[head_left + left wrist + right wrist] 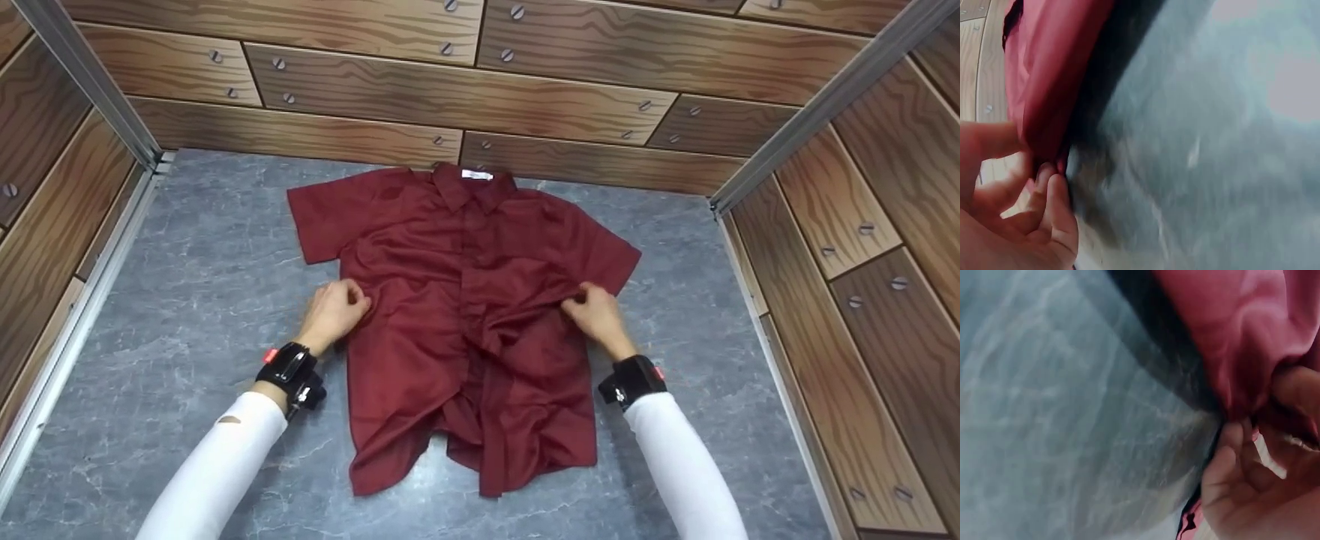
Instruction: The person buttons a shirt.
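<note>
A dark red short-sleeved button shirt [405,330] lies front up, its collar [454,191] toward the back wall. Wrinkles cross its middle, and the lower front edges are uneven, with a gap between them at the hem. At the shirt's left side edge, below the sleeve, my left hand [334,307] pinches the fabric between thumb and fingers. My right hand [598,311] pinches the opposite side edge just under the other sleeve. Both wrist views show cloth gathered at the fingertips, with the side edges lifted slightly off the surface.
The shirt lies on a grey marbled surface [217,247]. Wood-patterned panels [360,82] stand behind it and on both sides, with metal rails [825,112] at the corners. A white label [477,175] shows inside the collar.
</note>
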Tool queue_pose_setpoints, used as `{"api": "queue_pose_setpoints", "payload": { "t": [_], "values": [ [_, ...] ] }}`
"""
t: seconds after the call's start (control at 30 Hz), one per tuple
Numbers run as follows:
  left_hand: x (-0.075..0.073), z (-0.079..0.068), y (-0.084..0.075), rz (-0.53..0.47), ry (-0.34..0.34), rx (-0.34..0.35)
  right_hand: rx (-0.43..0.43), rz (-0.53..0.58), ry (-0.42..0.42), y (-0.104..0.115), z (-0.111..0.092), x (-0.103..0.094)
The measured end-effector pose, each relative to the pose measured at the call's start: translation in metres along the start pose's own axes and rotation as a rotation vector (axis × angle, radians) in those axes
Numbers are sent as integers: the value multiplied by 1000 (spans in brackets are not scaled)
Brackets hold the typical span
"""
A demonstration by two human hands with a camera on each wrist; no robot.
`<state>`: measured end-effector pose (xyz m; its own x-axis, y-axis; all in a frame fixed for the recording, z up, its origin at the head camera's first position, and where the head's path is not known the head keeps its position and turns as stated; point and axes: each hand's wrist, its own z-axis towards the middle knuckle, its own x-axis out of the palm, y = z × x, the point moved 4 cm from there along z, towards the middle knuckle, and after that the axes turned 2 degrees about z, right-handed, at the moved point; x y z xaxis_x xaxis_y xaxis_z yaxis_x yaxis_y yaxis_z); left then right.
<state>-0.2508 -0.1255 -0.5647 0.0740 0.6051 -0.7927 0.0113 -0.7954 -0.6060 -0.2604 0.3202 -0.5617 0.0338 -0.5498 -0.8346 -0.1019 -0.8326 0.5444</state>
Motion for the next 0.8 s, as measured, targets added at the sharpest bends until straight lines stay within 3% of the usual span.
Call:
{"api": "queue_pose_setpoints", "payload": {
  "t": [0.17, 0.27, 0.4, 0.47, 0.57, 0.7, 0.8],
  "values": [
    [7, 4, -6, -1, -82, 10, 154, 12, -98, -19, 13, -23],
    [11, 4, -5, 41, -69, -12, 156, 22, -25, -30, 15, -30],
    [15, 3, -8, 28, -31, -4, 87, 139, 101, -34, 12, -31],
    [16, 4, -10, -27, -36, 29, 64, 225, 137, -32, 8, -29],
    [16, 6, -12, -181, -47, 26, 59, 349, 164, -28, 4, -24],
    [16, 9, -13, -413, -33, -78, 70, 475, 169, -16, -1, -26],
    [18, 10, -15, -522, 11, -147, 97, 565, 169, -5, -5, -34]
  ]
}}
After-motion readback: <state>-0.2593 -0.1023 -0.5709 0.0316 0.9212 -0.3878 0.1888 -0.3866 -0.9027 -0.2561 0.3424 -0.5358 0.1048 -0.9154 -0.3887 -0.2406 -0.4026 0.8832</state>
